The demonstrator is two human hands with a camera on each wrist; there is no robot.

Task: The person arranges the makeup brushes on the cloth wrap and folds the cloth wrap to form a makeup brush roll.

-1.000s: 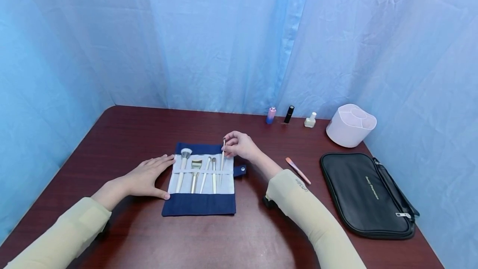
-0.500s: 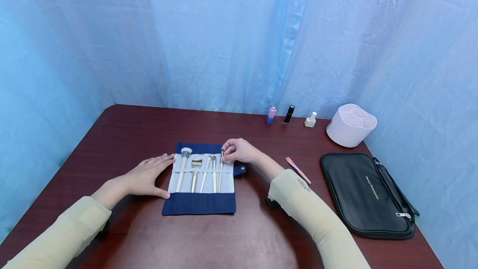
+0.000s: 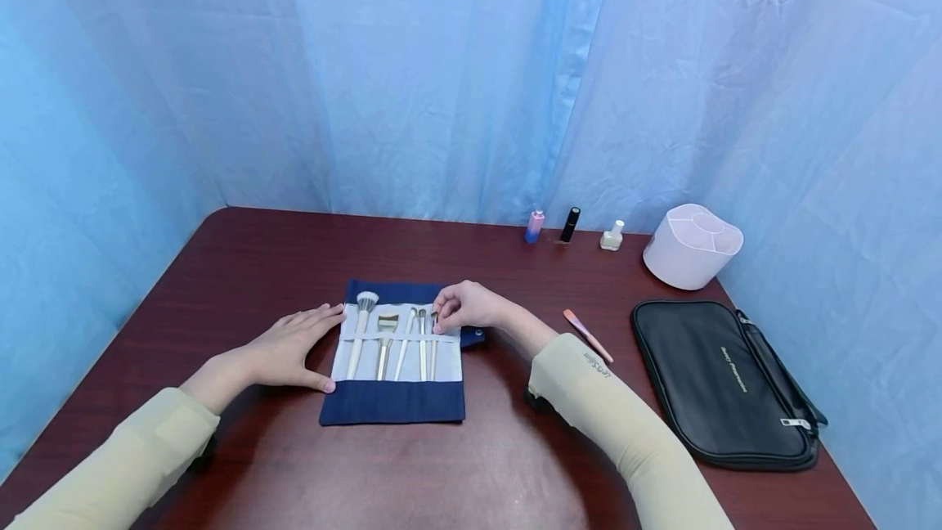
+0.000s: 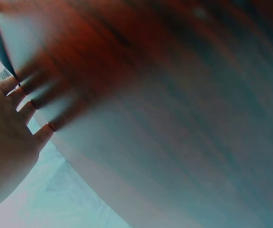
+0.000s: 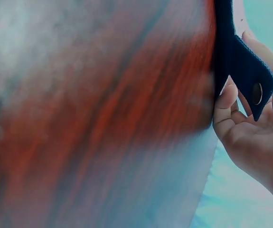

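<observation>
On the blue brush roll [image 3: 393,399], the right hand [image 3: 466,307] pinches the thin brush [image 3: 434,342]; beside it, the left hand [image 3: 290,346] presses flat, fingers straight.

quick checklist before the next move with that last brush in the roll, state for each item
1. Right hand pinches the top of the thin brush: ok.
2. Brush handle under the white strap of the brush roll: ok, it seems to pass beneath.
3. Brush pushed fully down: cannot tell, its lower end is too small to judge.
4. Left hand lies flat at the roll's left edge, steadying it: ok.
5. Other four brushes lie in their slots: ok.
6. Pink brush lies loose on the table, outside the roll: not ok.
</observation>
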